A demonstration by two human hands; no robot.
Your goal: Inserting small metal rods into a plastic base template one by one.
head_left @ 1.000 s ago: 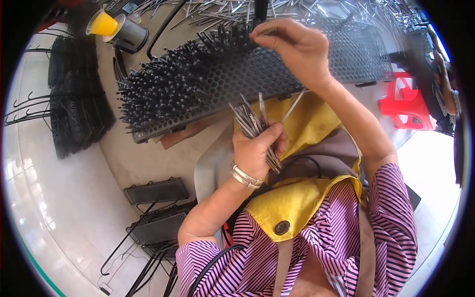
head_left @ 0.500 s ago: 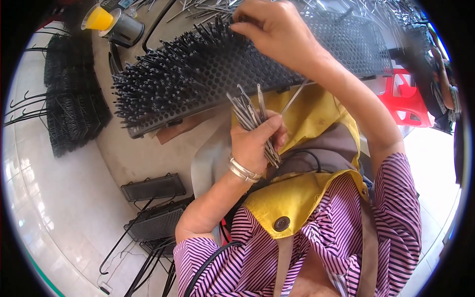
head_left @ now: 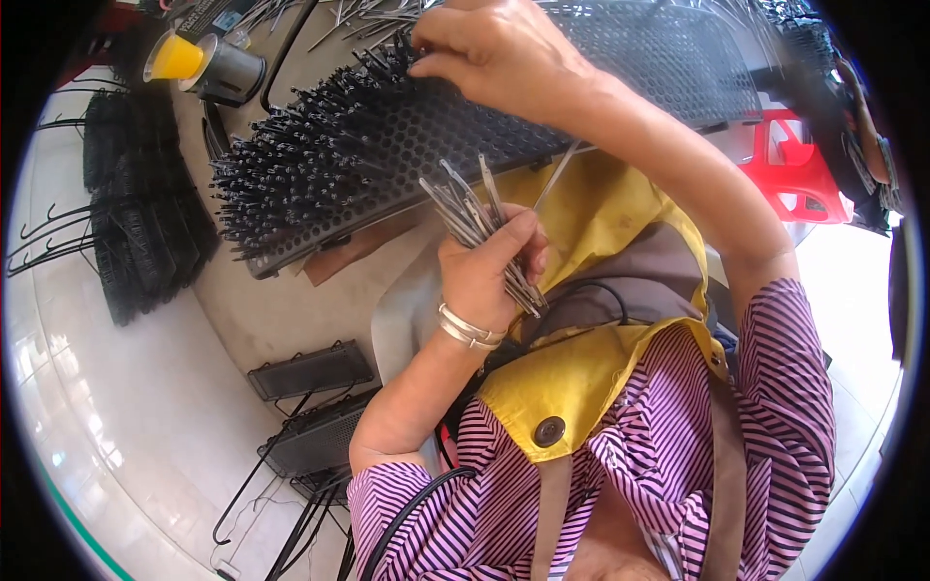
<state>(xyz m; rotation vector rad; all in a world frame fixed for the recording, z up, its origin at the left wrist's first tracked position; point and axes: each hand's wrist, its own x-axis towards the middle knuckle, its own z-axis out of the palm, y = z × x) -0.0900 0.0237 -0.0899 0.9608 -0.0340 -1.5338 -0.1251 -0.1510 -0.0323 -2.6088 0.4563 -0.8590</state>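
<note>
A bundle of thin metal rods (head_left: 459,207) is gripped in my left hand (head_left: 484,266), with the rod ends fanning up and to the left past the thumb. Beyond it lies a long black perforated rack (head_left: 426,145) with round holes. Dark slender rods (head_left: 291,165) stand packed in the rack's left part, while the holes to the right are bare. My right hand (head_left: 489,48) reaches over the rack at the edge of the packed rods. Its fingers are pinched together, and whatever lies between them is hidden. One loose rod (head_left: 555,177) slants beside the rack's near edge.
More metal rods (head_left: 363,24) lie scattered behind the rack. A cup of orange liquid (head_left: 177,58) and a dark cylinder (head_left: 232,73) stand at the far left. Black racks with hooks (head_left: 145,203) hang at left; others (head_left: 310,373) sit lower. A red stool (head_left: 794,169) is at right.
My right hand has shifted a little left along the rack. My left hand with the rods has moved slightly left too. The whole view has shifted a little.
</note>
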